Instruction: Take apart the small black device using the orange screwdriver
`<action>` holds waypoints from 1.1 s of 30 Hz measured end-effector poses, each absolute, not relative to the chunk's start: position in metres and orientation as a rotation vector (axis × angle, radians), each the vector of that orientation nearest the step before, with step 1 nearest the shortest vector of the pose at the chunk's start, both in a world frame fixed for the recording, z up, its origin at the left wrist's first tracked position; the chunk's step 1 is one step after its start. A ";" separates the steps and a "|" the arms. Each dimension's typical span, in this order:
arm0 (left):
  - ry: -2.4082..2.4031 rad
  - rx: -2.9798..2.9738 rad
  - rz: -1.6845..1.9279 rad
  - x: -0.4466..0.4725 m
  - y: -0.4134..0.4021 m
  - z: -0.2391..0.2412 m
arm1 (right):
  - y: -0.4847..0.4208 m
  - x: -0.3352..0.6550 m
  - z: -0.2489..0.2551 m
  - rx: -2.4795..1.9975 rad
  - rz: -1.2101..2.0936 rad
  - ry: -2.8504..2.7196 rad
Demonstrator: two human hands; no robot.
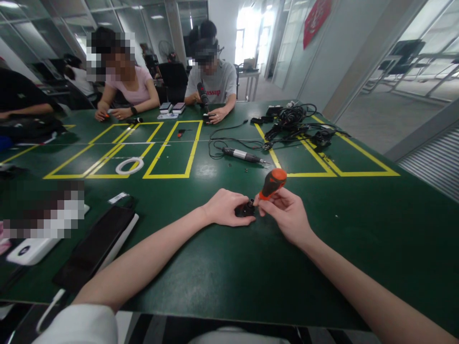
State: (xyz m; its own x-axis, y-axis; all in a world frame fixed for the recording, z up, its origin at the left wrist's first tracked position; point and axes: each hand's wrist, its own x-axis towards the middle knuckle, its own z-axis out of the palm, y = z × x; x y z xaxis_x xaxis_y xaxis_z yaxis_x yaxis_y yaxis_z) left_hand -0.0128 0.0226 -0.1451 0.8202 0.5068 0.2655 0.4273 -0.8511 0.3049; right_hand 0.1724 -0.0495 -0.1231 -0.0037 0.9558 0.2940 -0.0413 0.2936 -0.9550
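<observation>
My left hand (229,209) is closed round a small black part (245,209) on the green tabletop, thumb and fingers at its sides. Much of that part is hidden by the hand. My right hand (287,214) grips an orange and black screwdriver (273,183) low on its handle. The screwdriver leans, its handle up and to the right. Its lower end is beside the black part, but I cannot tell whether the tip touches it.
A pen-shaped electric screwdriver (242,155) lies beyond my hands, near tangled black cables (292,122). A white tape roll (129,166) is at left, with a black phone (98,246) on a white power bank nearer. Across the table (201,267), a co-worker (213,81) holds a power screwdriver.
</observation>
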 end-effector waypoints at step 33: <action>0.766 2.794 0.432 -0.010 0.022 -0.145 | -0.047 0.173 -0.120 -1.026 0.866 -1.329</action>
State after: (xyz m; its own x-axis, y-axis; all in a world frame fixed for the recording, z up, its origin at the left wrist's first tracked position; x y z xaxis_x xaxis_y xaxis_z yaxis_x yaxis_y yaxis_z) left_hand -0.0096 0.0224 -0.1455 0.8217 0.5244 0.2231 0.4621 -0.8422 0.2778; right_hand 0.1731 -0.0473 -0.1198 0.0740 0.9372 0.3408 0.0664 0.3364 -0.9394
